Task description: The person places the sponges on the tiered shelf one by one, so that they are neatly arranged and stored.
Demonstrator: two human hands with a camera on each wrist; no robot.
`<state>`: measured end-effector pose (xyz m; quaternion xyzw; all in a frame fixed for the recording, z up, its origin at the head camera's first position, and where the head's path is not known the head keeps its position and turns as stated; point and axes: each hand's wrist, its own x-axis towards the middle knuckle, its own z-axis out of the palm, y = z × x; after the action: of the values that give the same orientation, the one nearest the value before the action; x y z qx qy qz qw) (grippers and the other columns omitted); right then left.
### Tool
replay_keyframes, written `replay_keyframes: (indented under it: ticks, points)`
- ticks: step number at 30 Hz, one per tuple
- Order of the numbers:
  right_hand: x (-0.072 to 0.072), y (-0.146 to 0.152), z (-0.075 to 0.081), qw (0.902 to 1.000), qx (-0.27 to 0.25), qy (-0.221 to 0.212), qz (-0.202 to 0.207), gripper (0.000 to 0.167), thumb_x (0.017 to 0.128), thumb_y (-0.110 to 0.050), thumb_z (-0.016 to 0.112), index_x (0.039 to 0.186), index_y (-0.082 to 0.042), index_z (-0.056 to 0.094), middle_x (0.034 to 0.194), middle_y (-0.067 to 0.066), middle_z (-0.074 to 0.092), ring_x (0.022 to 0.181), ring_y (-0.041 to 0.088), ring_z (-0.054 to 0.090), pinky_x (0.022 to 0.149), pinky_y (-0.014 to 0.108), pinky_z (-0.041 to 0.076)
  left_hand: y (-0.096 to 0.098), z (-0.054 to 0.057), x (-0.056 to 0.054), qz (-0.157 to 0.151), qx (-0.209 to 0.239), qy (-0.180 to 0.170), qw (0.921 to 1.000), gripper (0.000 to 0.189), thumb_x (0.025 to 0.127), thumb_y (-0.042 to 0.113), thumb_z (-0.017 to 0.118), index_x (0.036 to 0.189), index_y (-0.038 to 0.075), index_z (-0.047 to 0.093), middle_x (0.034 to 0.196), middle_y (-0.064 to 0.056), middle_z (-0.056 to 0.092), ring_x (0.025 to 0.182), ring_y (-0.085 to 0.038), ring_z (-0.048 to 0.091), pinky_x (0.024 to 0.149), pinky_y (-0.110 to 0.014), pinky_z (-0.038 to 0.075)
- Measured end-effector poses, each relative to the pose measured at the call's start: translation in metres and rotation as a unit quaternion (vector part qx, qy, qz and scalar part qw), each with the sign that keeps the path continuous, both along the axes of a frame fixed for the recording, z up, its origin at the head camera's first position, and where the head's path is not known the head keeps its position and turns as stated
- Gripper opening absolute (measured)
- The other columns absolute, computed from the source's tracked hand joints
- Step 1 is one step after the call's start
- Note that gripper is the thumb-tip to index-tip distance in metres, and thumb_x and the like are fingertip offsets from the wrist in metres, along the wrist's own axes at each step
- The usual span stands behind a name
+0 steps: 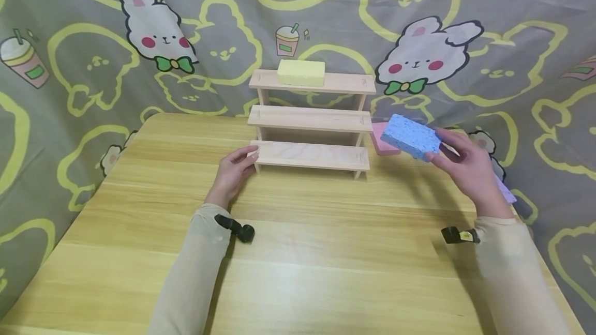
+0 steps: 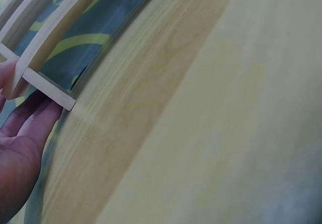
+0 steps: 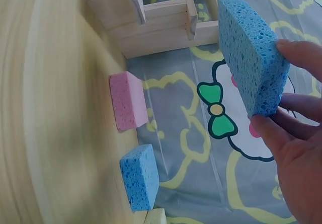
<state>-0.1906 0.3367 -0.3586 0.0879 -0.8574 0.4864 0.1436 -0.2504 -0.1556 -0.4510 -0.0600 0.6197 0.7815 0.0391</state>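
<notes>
A three-tier wooden step shelf [image 1: 309, 155] stands toward the back of the table. My left hand [image 1: 235, 169] grips the left end of its lowest step, the thumb at the board and the other fingers beside the leg [image 2: 50, 89] in the left wrist view. Off to the right, my right hand [image 1: 465, 164] holds a speckled blue sponge [image 1: 412, 137] by its right end, raised above the table and tilted. The right wrist view shows fingers and thumb pinching this porous sponge [image 3: 246, 58]. On the top step lies a yellow sponge [image 1: 301, 73].
Right of the shelf a pink sponge [image 1: 384, 141] lies on the table. The right wrist view shows a second blue sponge [image 3: 141, 178] beside it and part of a pale yellow block [image 3: 156, 216]. Something purple [image 1: 506, 190] shows behind my right wrist. A patterned curtain [image 1: 326, 25] hangs behind the table.
</notes>
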Motion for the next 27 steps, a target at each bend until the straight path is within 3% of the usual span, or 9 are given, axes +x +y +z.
replay_keyframes:
  ticks: [15, 21, 27]
  points:
    - [-0.018, -0.015, 0.007, 0.9997, -0.019, 0.000, 0.018, 0.054, 0.087, -0.003, 0.075, 0.136, 0.003, 0.055, 0.136, 0.009, 0.047, 0.123, 0.016, 0.048, 0.099, 0.018, 0.042, 0.002, 0.000, -0.001, -0.003, -0.002, -0.002, 1.0000, 0.036, 0.093, 0.007, 0.068, 0.127, 0.000, 0.061, 0.136, -0.013, 0.053, 0.117, -0.026, 0.057, 0.093, -0.031, 0.052]
    - [-0.025, -0.026, 0.016, 0.9992, -0.017, -0.005, 0.035, 0.054, 0.088, -0.010, 0.075, 0.138, -0.003, 0.056, 0.137, 0.009, 0.048, 0.124, 0.019, 0.048, 0.100, 0.019, 0.042, 0.003, 0.000, -0.002, -0.002, -0.006, 0.001, 1.0000, 0.036, 0.093, 0.007, 0.069, 0.128, -0.001, 0.061, 0.136, -0.013, 0.053, 0.116, -0.025, 0.057, 0.094, -0.033, 0.052]
    - [-0.031, -0.041, 0.028, 0.9973, -0.049, -0.002, 0.055, 0.052, 0.088, -0.009, 0.076, 0.137, -0.006, 0.058, 0.138, 0.009, 0.050, 0.123, 0.018, 0.052, 0.097, 0.020, 0.045, 0.002, 0.000, 0.000, 0.002, -0.003, -0.001, 1.0000, 0.038, 0.093, 0.007, 0.068, 0.129, -0.002, 0.060, 0.134, -0.013, 0.054, 0.114, -0.023, 0.058, 0.095, -0.034, 0.051]
